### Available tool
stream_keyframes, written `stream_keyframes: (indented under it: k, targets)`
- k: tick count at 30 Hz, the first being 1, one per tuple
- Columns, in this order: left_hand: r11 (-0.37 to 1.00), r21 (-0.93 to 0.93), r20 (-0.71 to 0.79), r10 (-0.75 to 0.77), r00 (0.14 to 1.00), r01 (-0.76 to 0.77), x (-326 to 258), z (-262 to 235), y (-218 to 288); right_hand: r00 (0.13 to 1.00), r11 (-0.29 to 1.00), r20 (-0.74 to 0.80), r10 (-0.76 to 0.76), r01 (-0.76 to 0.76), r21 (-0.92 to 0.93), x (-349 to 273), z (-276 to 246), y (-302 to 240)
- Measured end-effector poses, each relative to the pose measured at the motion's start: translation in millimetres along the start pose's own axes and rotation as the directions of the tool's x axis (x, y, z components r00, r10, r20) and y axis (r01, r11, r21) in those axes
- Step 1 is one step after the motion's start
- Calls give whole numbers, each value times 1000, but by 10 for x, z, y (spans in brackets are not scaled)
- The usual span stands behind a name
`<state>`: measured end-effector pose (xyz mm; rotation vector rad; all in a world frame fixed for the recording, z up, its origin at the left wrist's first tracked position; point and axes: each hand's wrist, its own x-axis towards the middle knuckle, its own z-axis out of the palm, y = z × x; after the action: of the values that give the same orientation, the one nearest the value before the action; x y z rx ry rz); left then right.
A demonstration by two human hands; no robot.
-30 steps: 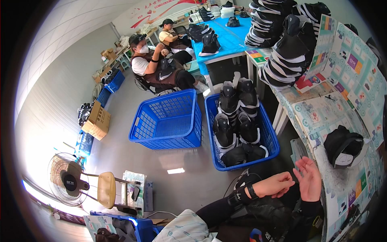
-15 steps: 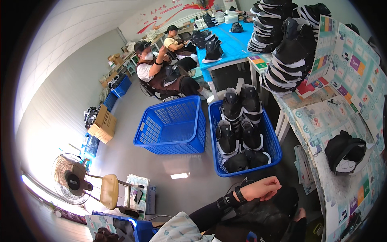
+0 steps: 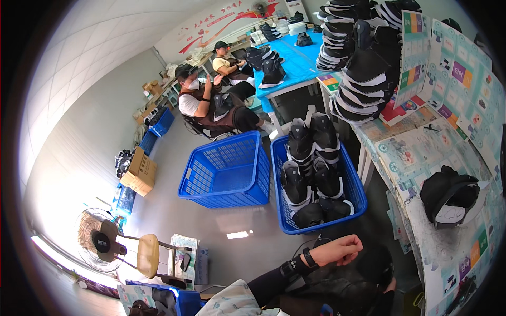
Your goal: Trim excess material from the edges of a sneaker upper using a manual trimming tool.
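Observation:
My left hand (image 3: 341, 249), with a dark sleeve and black bands at the wrist, is raised over my lap, its fingers curled together in a pinch. Anything thin between the fingertips cannot be made out. Below and to its right lies a dark rounded piece, apparently a black shoe upper (image 3: 377, 263), dim against my dark apron. At its right edge my right hand (image 3: 390, 286) grips it, most of its fingers hidden. Just beyond my left hand stands a blue basket (image 3: 363, 206) packed with black-and-white shoe uppers (image 3: 328, 178).
Another blue basket (image 3: 224, 197) stands left of the packed one. On the patterned worktable (image 3: 416, 152) at the right are a black shoe upper (image 3: 450, 197) and tall stacks of uppers (image 3: 363, 87). A masked co-worker (image 3: 203, 102) sits beyond. A fan (image 3: 100, 239) stands at the left.
The view has shifted slightly. My left hand stays raised and pinched, a little lower in the picture. The masked co-worker's hands have come to about the same height.

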<state>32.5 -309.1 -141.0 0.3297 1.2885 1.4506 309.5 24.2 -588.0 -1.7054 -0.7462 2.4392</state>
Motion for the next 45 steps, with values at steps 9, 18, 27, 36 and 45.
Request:
stream_keyframes:
  k: [9,18,27,36,45]
  targets:
    - [1000,-28,17,1,1000,-1,94,4,-63,969,992,246,-10,-22,125,215,-267,41]
    - [999,-30,-47,-36,998,35,50,-68,-108,1000,994,-5,-12,12,-111,860,-675,298]
    - [1000,5,-11,20,1000,-20,66,-146,-128,957,823,-80,-279,195,-533,775,-409,85]
    - [998,11,0,66,998,-66,-4,-215,-149,951,798,-87,-297,197,-570,630,14,-211]
    - [1000,-12,17,29,999,-29,64,-153,-178,948,781,-74,-309,208,-589,563,104,-336]
